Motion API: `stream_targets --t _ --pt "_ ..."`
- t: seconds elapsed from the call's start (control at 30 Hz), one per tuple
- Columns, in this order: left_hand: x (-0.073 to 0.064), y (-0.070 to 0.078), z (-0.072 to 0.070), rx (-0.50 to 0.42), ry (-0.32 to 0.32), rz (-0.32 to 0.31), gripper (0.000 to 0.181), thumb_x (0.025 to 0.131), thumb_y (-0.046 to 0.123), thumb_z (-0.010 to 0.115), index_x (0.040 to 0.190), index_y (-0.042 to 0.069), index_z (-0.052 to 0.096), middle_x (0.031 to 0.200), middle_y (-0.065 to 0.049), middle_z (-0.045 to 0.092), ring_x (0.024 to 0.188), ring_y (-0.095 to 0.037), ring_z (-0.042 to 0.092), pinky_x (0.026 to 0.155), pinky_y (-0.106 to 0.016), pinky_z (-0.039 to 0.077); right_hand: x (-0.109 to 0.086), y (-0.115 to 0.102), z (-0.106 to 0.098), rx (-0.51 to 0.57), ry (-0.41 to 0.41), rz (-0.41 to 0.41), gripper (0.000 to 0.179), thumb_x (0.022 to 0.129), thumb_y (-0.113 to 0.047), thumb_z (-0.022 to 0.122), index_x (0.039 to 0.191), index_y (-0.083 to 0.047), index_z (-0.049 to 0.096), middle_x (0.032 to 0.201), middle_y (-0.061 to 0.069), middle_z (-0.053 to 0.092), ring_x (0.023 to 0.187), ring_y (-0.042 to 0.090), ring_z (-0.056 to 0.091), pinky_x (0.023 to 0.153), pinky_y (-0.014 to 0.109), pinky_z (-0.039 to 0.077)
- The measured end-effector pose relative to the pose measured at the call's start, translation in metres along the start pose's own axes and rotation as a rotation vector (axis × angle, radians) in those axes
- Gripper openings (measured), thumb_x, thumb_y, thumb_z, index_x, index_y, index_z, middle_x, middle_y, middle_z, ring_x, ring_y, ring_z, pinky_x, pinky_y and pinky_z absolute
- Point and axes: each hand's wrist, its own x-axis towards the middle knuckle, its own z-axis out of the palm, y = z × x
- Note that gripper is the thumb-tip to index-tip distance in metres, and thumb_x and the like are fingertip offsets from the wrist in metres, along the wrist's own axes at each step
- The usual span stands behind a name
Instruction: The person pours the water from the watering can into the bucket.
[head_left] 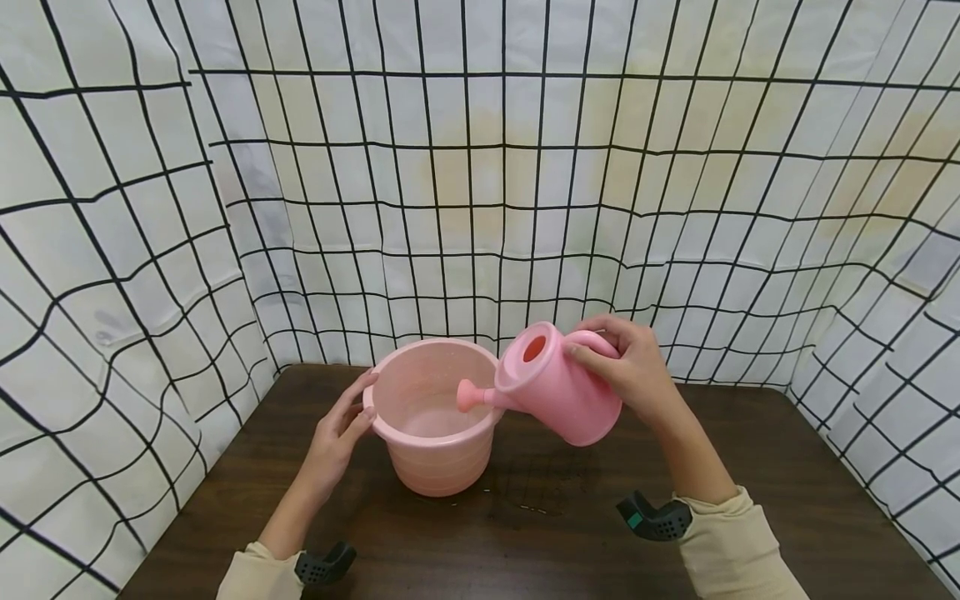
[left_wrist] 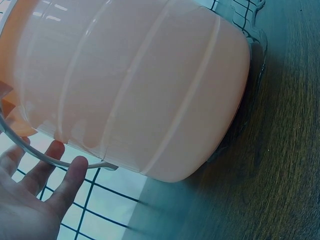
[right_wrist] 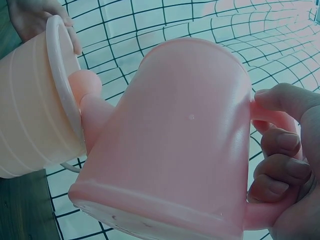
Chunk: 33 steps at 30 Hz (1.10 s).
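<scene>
A light pink bucket (head_left: 442, 458) stands upright on the dark wooden table. My left hand (head_left: 335, 439) holds it at the left side of its rim; in the left wrist view its fingers (left_wrist: 76, 170) lie at the bucket's thin handle (left_wrist: 50, 159). My right hand (head_left: 630, 362) grips the loop handle of a pink watering can (head_left: 558, 392), raised above the table. The can is tilted left, and its round spout head (head_left: 470, 396) is over the bucket's opening. In the right wrist view, fingers (right_wrist: 282, 167) curl round the can's handle. No water shows coming from the spout.
Small wet spots (head_left: 534, 508) lie on the brown tabletop (head_left: 570, 550) in front of the bucket. A white curtain with a black grid (head_left: 517, 208) encloses the table at the back and both sides. Dark bands (head_left: 656, 518) sit at both wrists.
</scene>
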Motion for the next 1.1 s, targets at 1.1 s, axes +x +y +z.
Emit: stream_targets --t 1.1 --pt "0.0002 0.0004 0.0002 -0.001 0.002 0.015 0.05 0.101 0.008 0.044 0.15 0.015 0.036 0.156 -0.008 0.035 0.117 -0.008 0.055 0.089 -0.013 0.048 0.0021 -0.004 0.0002 0.003 -0.02 0.019 0.022 0.086 -0.028 0.073 0.104 -0.016 0.069 0.082 0.002 0.069 0.07 0.021 0.062 0.062 0.034 0.057"
